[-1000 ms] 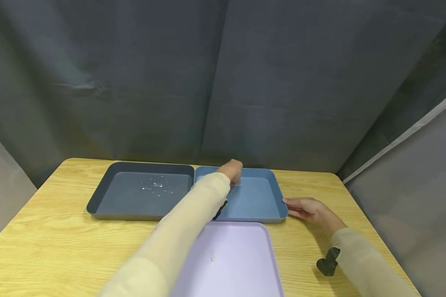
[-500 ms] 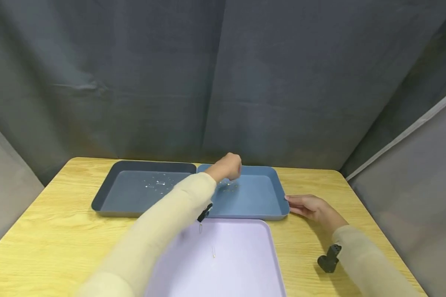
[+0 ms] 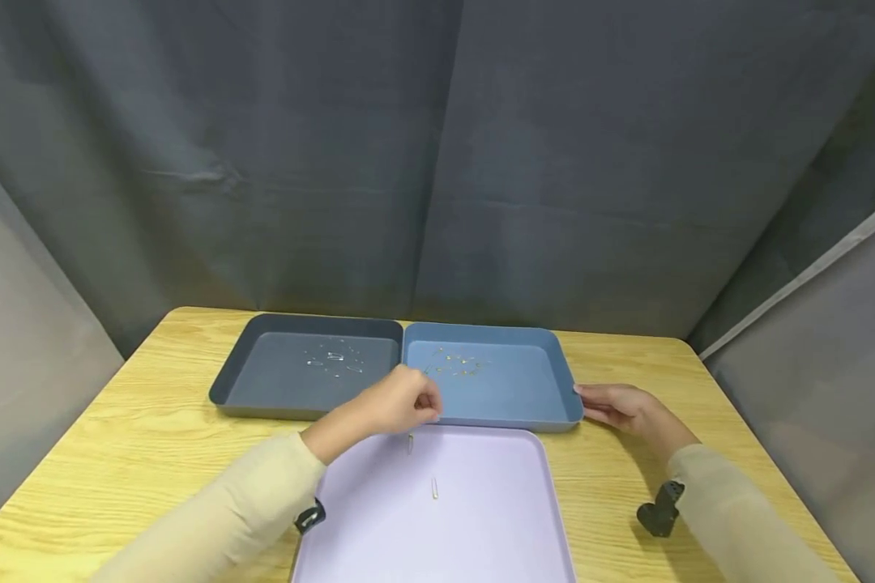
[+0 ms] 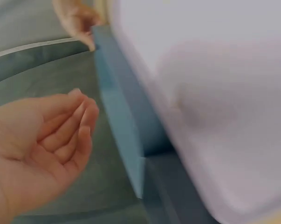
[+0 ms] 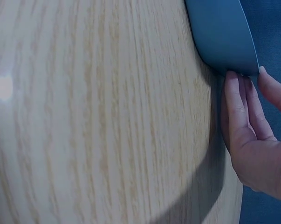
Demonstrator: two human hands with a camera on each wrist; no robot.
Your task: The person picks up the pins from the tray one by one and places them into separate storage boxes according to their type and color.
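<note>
- Right now your left hand (image 3: 397,402) hovers over the seam where the blue tray (image 3: 525,409) meets the lavender tray (image 3: 481,518), at the lavender tray's far edge.
- Its grip is loose: in the left wrist view the fingers (image 4: 72,128) curl softly toward the palm and nothing shows between them.
- Just below that hand, a small paper clip (image 3: 411,443) lies on the lavender tray near its far rim; a second clip (image 3: 434,488) lies closer to you, toward the tray's middle.
- Your right hand (image 3: 616,405) rests on the counter (image 3: 153,453) against the blue tray's right near corner, grip relaxed, straight fingertips (image 5: 236,100) touching the rim.
- Gold-coloured clips (image 3: 455,364) lie scattered in the far part of the blue tray.
- Silver clips (image 3: 334,359) lie in the dark grey tray (image 3: 248,389), which sits touching the blue tray's left side.
- A dark curtain (image 3: 437,162) hangs behind the counter.
</note>
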